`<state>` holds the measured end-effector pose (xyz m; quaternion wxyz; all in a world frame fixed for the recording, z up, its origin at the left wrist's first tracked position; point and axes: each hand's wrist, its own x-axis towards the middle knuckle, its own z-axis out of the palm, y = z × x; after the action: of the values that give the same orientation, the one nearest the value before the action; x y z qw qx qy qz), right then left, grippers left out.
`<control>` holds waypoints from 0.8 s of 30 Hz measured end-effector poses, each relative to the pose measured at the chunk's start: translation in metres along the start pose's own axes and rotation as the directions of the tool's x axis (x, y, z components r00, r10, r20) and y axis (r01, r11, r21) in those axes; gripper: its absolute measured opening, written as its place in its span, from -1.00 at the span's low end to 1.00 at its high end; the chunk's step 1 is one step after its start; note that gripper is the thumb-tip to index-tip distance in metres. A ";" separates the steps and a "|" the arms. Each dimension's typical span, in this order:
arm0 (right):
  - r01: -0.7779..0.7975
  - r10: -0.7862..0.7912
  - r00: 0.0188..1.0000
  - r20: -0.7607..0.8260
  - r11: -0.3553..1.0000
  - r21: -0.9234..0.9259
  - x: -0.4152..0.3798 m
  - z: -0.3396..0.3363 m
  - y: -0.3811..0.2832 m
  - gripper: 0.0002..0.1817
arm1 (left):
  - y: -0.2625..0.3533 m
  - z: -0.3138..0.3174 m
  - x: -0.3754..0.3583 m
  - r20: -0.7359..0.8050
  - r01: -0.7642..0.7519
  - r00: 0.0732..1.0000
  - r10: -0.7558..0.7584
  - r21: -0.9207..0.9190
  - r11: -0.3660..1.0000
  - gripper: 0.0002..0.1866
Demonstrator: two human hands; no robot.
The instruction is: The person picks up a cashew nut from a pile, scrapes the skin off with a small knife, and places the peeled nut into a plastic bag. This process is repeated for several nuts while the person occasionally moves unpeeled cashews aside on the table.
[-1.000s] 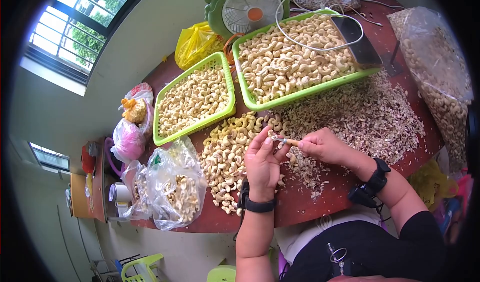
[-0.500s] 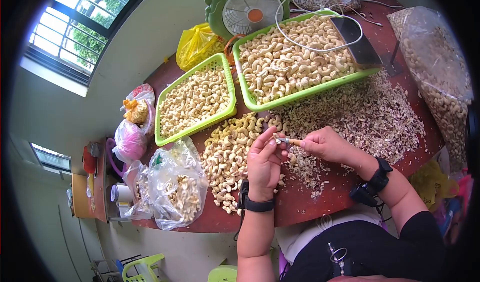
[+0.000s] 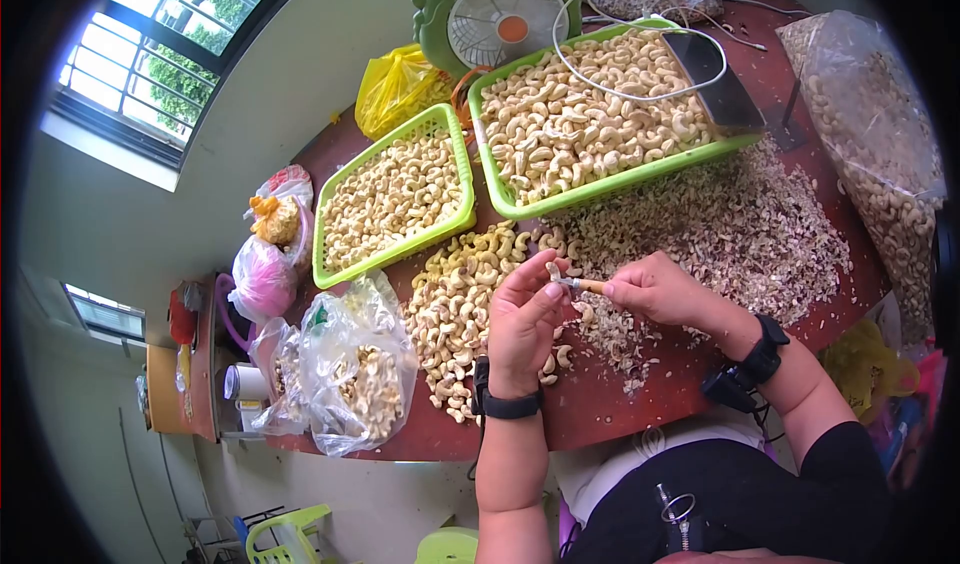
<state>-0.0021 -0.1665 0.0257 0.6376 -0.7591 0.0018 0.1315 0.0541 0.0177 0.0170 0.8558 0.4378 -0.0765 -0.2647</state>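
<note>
Between the fingertips and thumb of my left hand is a single cashew nut. My right hand is closed round the wooden handle of a small knife, whose short metal blade points left at the nut. Whether the blade touches the nut is too small to tell. Loose cashews lie in a pile left of my left hand. Flaky skin scraps are spread over the red table beyond and to the right of my right hand.
A large green basket and a smaller one hold cashews; a phone rests on the large one. Plastic bags of nuts stand at left and right. A green fan is at the back.
My left hand has shifted slightly left and turned a little, and the cashew now stands more upright in its fingertips. My right hand with the knife has barely moved.
</note>
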 end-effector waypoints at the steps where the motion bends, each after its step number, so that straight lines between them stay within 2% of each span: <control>1: -0.015 0.015 1.000 0.000 1.000 0.006 -0.001 0.000 -0.002 -0.61 | 0.000 -0.001 0.000 -0.004 -0.009 1.000 0.009 0.005 1.000 -0.61; 12: -0.007 0.007 1.000 0.015 1.000 0.007 -0.001 0.000 0.000 -0.61 | 0.000 0.001 0.000 0.007 -0.044 0.999 0.044 0.014 0.999 -0.59; 24: -0.035 0.034 0.999 -0.004 0.999 -0.032 0.000 -0.001 0.003 -0.61 | 0.002 -0.004 -0.001 0.028 0.057 0.998 -0.059 0.081 0.995 -0.65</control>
<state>-0.0029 -0.1685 0.0227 0.6229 -0.7694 0.0139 0.1411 0.0554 0.0217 0.0165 0.8282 0.4698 -0.0875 -0.2929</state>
